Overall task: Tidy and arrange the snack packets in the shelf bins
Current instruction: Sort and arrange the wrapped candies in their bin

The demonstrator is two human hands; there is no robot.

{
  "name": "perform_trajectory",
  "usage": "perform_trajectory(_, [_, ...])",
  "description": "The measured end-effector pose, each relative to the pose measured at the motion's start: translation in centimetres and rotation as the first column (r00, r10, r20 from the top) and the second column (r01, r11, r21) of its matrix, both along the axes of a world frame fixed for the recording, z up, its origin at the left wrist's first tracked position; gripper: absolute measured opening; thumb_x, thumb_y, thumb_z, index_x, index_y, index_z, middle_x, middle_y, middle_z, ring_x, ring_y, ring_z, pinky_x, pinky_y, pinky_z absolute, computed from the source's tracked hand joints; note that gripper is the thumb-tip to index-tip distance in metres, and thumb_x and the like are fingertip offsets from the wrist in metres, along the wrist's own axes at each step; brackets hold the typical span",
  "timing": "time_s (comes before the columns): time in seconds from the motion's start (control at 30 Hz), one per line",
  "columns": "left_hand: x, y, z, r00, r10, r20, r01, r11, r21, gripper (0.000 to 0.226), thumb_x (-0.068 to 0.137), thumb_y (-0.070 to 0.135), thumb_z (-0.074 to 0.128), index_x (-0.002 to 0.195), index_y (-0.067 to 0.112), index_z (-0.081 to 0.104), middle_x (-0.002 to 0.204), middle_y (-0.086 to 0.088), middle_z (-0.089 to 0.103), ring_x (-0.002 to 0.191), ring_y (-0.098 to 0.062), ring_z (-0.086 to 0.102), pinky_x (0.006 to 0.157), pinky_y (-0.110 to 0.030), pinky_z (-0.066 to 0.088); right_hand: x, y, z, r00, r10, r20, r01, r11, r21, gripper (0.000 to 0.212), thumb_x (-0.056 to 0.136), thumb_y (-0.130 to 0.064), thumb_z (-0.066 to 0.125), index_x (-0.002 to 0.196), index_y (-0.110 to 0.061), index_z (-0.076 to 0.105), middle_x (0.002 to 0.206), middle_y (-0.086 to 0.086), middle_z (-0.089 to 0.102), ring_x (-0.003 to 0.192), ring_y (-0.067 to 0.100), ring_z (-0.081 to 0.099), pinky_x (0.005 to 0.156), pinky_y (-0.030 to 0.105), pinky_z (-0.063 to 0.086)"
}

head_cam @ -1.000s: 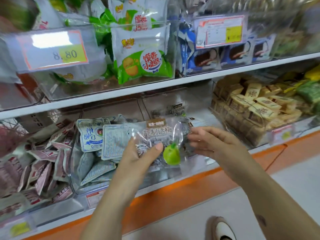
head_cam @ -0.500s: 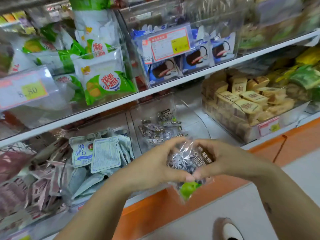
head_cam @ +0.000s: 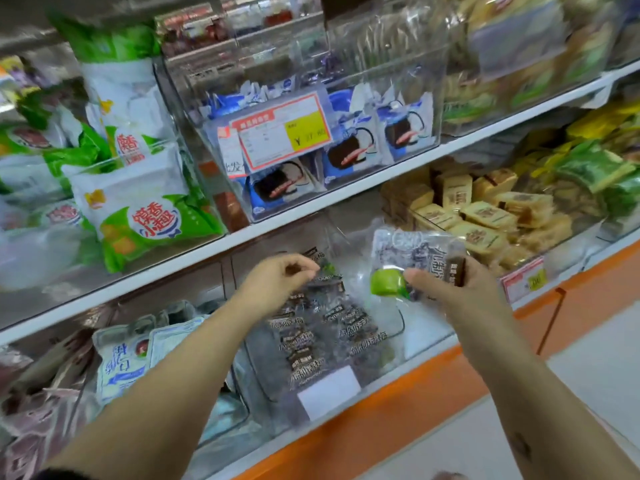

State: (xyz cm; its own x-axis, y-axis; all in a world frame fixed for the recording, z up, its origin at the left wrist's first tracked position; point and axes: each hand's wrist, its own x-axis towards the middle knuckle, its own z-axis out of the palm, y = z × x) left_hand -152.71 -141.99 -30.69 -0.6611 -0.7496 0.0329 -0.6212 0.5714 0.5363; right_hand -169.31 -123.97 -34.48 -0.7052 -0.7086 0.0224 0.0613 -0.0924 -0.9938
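- Our right hand [head_cam: 453,292] pinches a clear packet [head_cam: 408,251] of small wrapped pieces, with a green fruit printed at one corner, above the bin's [head_cam: 325,393] right edge.
- Our left hand [head_cam: 277,282] curls over the bin's back; we cannot tell whether it holds anything.

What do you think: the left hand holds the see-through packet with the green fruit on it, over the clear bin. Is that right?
Not quite. In the head view it is the right hand that holds the see-through packet with the green fruit on it, over the clear bin. The left hand hovers over the small packets in that bin.
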Motion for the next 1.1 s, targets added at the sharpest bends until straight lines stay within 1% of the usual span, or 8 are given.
perform_trajectory(0.17, [-3.5,-3.9,-3.3,0.909,-0.144,0.392,0.207,0.970,-0.123,0.034,0.086,0.028,0.068,0.119,0.023,0.064,0.130,0.001,0.057,0.114,-0.017,0.055,0.096,-0.025,0.041,0.2,-1.8,0.1,0.987,-0.141,0.075,0.143,0.990,-0.010,0.022,0.076,-0.028,0.076,0.078,-0.025,0.054,0.071,-0.004,0.055,0.065,0.014,0.050,0.054,0.021,0.038])
perform_trajectory(0.3, [-5.6,-5.0,-5.0,0.833,-0.141,0.534,0.300,0.927,-0.223,0.044,0.085,0.034,0.068,0.126,0.026,0.056,0.126,-0.001,0.057,0.108,-0.022,0.056,0.088,-0.030,0.046,0.4,-2.9,-0.4,0.984,-0.164,0.073,0.164,0.986,0.002,0.026,0.073,-0.031,0.078,0.077,-0.020,0.055,0.074,0.003,0.057,0.071,0.021,0.053,0.065,0.033,0.042])
perform_trajectory(0.4, [-5.6,-5.7,-5.1,0.879,-0.047,0.475,0.217,0.926,-0.310,0.024,0.092,0.034,0.058,0.115,0.028,0.061,0.114,0.005,0.063,0.096,-0.020,0.061,0.075,-0.026,0.044,0.6,-3.1,-0.5,0.984,-0.167,0.054,0.166,0.986,0.019,0.031,0.071,-0.035,0.078,0.082,-0.016,0.056,0.073,0.009,0.057,0.070,0.022,0.053,0.061,0.030,0.039])
perform_trajectory(0.53, [-4.0,-6.6,-3.4,0.943,0.078,0.322,0.046,0.932,-0.358,0.016,0.097,0.023,0.049,0.103,0.017,0.063,0.105,-0.004,0.067,0.085,-0.021,0.062,0.076,-0.031,0.050,0.1,-2.4,-0.3,0.980,-0.196,0.022,0.195,0.980,0.022,0.045,0.070,-0.039,0.078,0.104,-0.016,0.059,0.085,0.001,0.061,0.079,0.021,0.056,0.062,0.028,0.038])
perform_trajectory(0.73, [0.5,-5.8,-0.9,0.972,0.221,0.077,-0.189,0.936,-0.298,0.029,0.098,0.033,0.048,0.121,0.022,0.061,0.118,-0.005,0.064,0.096,-0.026,0.063,0.082,-0.032,0.048,0.4,-1.9,-0.2,0.978,-0.204,0.033,0.203,0.979,0.028,0.045,0.070,-0.037,0.078,0.103,-0.012,0.061,0.084,0.001,0.061,0.072,0.017,0.053,0.060,0.028,0.036])
perform_trajectory(0.8, [1.9,-5.0,-0.6,0.967,0.237,0.090,-0.187,0.905,-0.381,0.029,0.097,0.031,0.049,0.121,0.021,0.061,0.114,-0.008,0.066,0.094,-0.029,0.064,0.078,-0.034,0.048,0.7,-1.9,-0.1,0.979,-0.198,0.053,0.197,0.980,0.023,0.040,0.072,-0.034,0.078,0.100,-0.014,0.059,0.077,-0.001,0.055,0.068,0.016,0.049,0.058,0.027,0.034])
perform_trajectory(0.93, [4.4,-3.9,-0.9,0.979,0.070,0.193,0.065,0.787,-0.613,0.016,0.088,0.010,0.062,0.098,0.018,0.072,0.100,-0.007,0.070,0.088,-0.030,0.067,0.073,-0.030,0.048,1.2,-2.0,-0.2,0.981,-0.177,0.075,0.176,0.984,0.026,0.046,0.071,-0.036,0.078,0.105,-0.014,0.058,0.082,-0.001,0.054,0.070,0.015,0.049,0.060,0.028,0.035])
perform_trajectory(1.1, [3.8,-4.8,-0.4,0.802,0.118,0.585,0.160,0.902,-0.402,0.038,0.092,0.011,0.047,0.116,0.035,0.063,0.132,0.007,0.056,0.114,-0.019,0.055,0.087,-0.021,0.041,1.6,-2.2,-0.3,0.983,-0.156,0.096,0.156,0.988,0.016,0.049,0.072,-0.034,0.078,0.108,-0.011,0.057,0.080,-0.002,0.056,0.071,0.016,0.052,0.063,0.028,0.038])
